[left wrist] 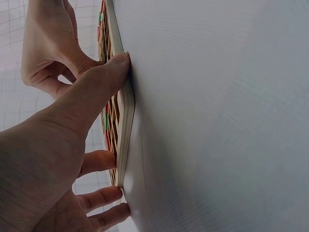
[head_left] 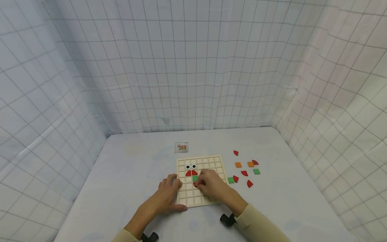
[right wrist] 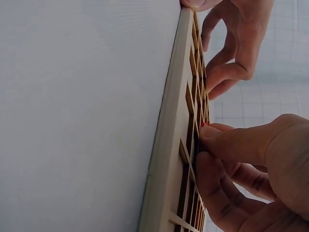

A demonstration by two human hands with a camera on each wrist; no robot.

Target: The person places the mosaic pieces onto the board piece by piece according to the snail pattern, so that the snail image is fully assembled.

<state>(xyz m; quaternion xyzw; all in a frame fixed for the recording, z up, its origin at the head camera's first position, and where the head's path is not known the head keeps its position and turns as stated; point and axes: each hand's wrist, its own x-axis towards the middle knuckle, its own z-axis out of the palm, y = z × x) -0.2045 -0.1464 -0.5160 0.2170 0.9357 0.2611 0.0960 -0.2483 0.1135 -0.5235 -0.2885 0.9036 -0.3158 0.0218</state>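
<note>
Head view shows the right hand [head_left: 210, 184] pinching a red piece [head_left: 194, 184], which lies at the left tips of its fingers, over the grid board [head_left: 197, 200], just nearside of a green square [head_left: 195, 178]. Farther from that piece, the left hand [head_left: 167, 195] rests loosely spread fingers along the board's left edge.

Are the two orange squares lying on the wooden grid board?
No, both orange squares lie on the table, to the right of the board.
</note>
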